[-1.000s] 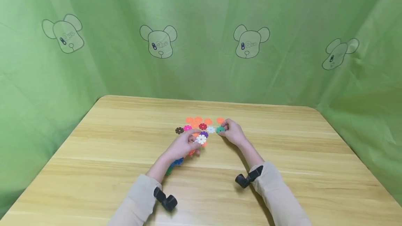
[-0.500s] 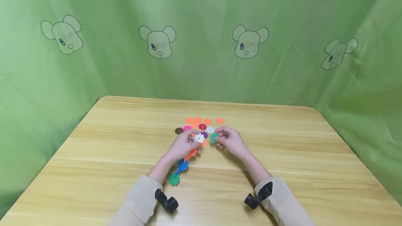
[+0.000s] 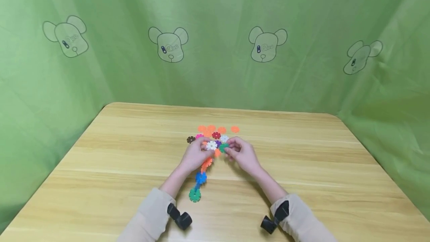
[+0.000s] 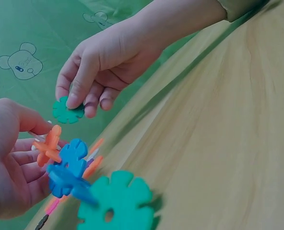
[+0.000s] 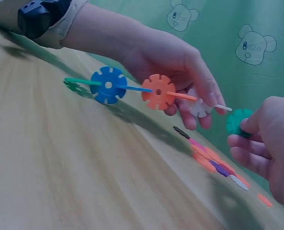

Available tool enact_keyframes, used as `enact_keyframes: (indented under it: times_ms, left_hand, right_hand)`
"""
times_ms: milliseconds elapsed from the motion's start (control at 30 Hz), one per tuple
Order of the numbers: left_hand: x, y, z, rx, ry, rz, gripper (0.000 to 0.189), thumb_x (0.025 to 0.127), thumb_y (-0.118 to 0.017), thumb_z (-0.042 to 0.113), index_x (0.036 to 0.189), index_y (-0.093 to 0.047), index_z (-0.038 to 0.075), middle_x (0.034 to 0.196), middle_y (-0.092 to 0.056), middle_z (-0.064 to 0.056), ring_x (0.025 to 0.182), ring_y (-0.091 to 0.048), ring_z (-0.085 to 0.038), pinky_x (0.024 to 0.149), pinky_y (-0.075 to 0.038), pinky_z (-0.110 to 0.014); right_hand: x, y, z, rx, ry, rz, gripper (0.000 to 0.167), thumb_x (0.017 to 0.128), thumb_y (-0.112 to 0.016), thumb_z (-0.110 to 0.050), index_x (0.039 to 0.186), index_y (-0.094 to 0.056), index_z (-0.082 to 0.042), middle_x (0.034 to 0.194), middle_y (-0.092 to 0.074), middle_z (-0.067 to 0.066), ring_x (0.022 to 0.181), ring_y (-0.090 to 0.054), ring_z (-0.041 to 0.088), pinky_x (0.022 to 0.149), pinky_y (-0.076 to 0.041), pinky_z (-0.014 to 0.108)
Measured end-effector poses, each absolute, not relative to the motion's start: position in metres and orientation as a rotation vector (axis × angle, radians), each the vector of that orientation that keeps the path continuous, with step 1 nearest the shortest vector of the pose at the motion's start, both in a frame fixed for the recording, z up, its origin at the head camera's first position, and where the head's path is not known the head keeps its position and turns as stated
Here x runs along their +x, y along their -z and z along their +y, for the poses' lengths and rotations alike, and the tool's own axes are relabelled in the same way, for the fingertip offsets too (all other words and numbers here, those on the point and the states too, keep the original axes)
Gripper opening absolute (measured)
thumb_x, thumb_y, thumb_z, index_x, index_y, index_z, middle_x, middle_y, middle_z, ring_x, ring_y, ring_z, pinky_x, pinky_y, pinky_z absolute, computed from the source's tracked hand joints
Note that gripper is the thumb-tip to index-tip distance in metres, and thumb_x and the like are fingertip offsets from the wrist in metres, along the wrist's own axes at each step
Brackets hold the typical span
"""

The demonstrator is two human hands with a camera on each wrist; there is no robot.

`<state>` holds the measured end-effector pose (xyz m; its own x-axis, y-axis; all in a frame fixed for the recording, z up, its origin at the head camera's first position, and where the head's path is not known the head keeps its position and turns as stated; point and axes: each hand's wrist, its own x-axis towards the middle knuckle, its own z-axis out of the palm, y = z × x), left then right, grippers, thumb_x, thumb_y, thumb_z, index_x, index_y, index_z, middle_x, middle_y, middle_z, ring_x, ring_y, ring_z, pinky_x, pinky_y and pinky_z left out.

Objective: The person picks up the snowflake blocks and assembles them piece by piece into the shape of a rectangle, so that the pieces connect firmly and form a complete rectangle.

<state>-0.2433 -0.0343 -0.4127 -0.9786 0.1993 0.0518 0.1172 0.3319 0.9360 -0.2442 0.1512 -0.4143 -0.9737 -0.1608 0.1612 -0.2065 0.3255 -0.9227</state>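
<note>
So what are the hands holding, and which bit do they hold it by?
The left hand holds the flower chain by its white end; the right hand pinches a green flower disc by one edge.

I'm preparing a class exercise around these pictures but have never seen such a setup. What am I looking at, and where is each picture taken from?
There is no machine here: a person works with two bare hands. The head view comes from a camera worn on the head, looking down. A small black camera at each wrist gives the other two: the left-wrist view looks past the left hand, the right-wrist view past the right hand.

On the wooden table lie flat discs with notched edges: orange, red, pink, purple, white and brown. Behind hangs a green cloth.

The left hand pinches the white end of a chain of joined discs. The right hand pinches a single green disc close to that end.
</note>
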Motion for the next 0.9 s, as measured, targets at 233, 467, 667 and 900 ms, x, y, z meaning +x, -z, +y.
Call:
enact_keyframes:
  times_ms: [233, 467, 667, 900]
  left_hand:
    - [-0.241, 0.410, -0.032, 0.323, -1.740, 2.534, 0.043, 0.082, -0.066, 0.012, 0.121, -0.052, 0.000, 0.064, -0.049, -0.003, 0.050, -0.041, -0.011, 0.047, -0.036, -0.022]
    - [-0.240, 0.409, -0.030, 0.343, -1.712, 2.567, 0.046, 0.083, -0.064, 0.011, 0.126, -0.052, 0.000, 0.061, -0.047, -0.001, 0.045, -0.038, -0.009, 0.043, -0.033, -0.020]
    - [-0.239, 0.408, -0.030, 0.356, -1.681, 2.597, 0.045, 0.085, -0.064, 0.010, 0.127, -0.053, -0.002, 0.059, -0.045, 0.001, 0.043, -0.036, -0.007, 0.041, -0.030, -0.018]
    - [-0.239, 0.407, -0.031, 0.375, -1.658, 2.604, 0.045, 0.084, -0.064, 0.009, 0.127, -0.054, 0.000, 0.057, -0.043, 0.002, 0.045, -0.037, -0.008, 0.042, -0.031, -0.018]
  right_hand:
    - [-0.243, 0.416, 0.148, 0.386, -1.701, -2.466, 0.014, 0.083, -0.065, 0.000, 0.096, -0.061, 0.004, 0.083, -0.064, 0.014, 0.074, -0.061, 0.034, 0.062, -0.054, 0.034]
    - [-0.225, 0.392, 0.137, 0.445, -1.591, -2.465, 0.010, 0.082, -0.061, 0.010, 0.091, -0.061, 0.010, 0.082, -0.063, 0.022, 0.073, -0.059, 0.044, 0.063, -0.054, 0.037]
    - [-0.239, 0.415, 0.144, 0.523, -1.561, -2.410, 0.008, 0.080, -0.065, 0.007, 0.088, -0.064, 0.005, 0.079, -0.065, 0.017, 0.066, -0.060, 0.037, 0.057, -0.053, 0.027]
    - [-0.241, 0.422, 0.144, 0.590, -1.444, -2.366, 0.009, 0.079, -0.067, 0.005, 0.085, -0.067, -0.002, 0.078, -0.064, 0.009, 0.063, -0.060, 0.020, 0.056, -0.051, 0.023]
